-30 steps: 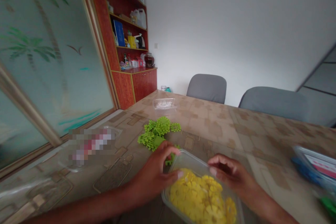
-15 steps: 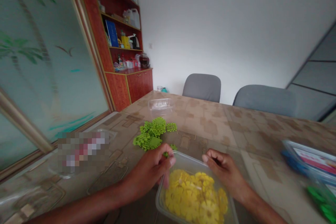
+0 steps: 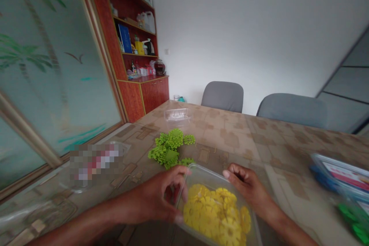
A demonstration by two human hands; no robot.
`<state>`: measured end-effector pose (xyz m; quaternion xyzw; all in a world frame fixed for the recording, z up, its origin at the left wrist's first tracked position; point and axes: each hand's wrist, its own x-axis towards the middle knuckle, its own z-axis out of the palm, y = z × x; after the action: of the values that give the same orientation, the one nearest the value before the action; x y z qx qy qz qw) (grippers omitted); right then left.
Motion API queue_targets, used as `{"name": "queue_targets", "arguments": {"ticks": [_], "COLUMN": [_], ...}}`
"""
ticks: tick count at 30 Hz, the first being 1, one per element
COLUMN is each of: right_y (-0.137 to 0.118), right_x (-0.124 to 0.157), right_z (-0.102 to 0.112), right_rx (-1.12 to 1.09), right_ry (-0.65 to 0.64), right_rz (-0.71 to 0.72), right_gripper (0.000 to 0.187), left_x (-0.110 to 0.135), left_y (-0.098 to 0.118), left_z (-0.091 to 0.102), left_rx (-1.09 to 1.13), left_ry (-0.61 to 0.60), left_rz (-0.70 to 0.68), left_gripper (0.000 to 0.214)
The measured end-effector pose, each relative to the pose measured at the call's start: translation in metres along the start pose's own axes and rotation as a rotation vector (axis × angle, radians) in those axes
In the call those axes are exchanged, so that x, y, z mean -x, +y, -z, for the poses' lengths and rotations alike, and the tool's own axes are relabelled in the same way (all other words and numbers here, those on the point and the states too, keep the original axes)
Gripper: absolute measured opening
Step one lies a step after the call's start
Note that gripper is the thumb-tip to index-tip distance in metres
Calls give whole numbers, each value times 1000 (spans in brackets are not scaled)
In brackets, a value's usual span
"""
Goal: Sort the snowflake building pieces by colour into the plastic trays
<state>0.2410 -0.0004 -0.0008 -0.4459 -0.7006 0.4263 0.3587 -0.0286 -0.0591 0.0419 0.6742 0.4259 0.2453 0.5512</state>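
Note:
A clear plastic box (image 3: 198,234) stands close to me, with several yellow flower-shaped plastic pieces (image 3: 211,209) in it. My left hand (image 3: 165,192) holds its left side, thumb near the front and fingers at the far left corner. On the opposite side, my right hand (image 3: 243,182) is closed at the far right corner of the rim, thumb bent over the edge; its other fingers are curled and partly hidden. Just beyond the box lies a loose pile of green notched plastic pieces (image 3: 168,150), touched by neither hand.
Behind the green pile sits a clear plastic tray (image 3: 176,114). A clear package with a blurred label (image 3: 95,163) lies at left. To the right are a lidded box with blue contents (image 3: 340,177) and a container of green pieces (image 3: 353,221). Two grey chairs (image 3: 222,96) line the far table edge.
My left hand has shifted from a pinch at the far left corner to a wider hold along the left side, its thumb now lower. The right hand stays at its corner.

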Motion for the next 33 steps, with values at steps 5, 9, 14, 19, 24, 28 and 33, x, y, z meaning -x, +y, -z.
{"name": "queue_targets", "arguments": {"ticks": [5,9,14,19,24,28,33], "right_y": [2,1,-23,-41,-36,-36,-36], "right_x": [-2,-3,23,63,73,72,72], "right_z": [-2,5,33,37,17,11,12], "right_rx": [-3,25,300,514,692,827,874], "right_ry": [-6,29,69,-243,-92,50,122], "right_rz": [12,20,175,477,736,902,936], "right_gripper": [49,46,36,14,14,28,35], "left_x": [3,-10,-10,-9,-13,-1,10], "left_y": [-2,-10,-19,-20,-17,-16,-19], "left_z": [-9,-12,-8,-6,-3,2,8], "left_rx": [-53,-63,-205,-223,-186,-374,-499], "left_ry": [112,209,375,420,388,377,287], "left_rz": [20,-43,-69,-61,-134,-150,-165], "left_gripper": [91,82,67,64,62,64,102]}}
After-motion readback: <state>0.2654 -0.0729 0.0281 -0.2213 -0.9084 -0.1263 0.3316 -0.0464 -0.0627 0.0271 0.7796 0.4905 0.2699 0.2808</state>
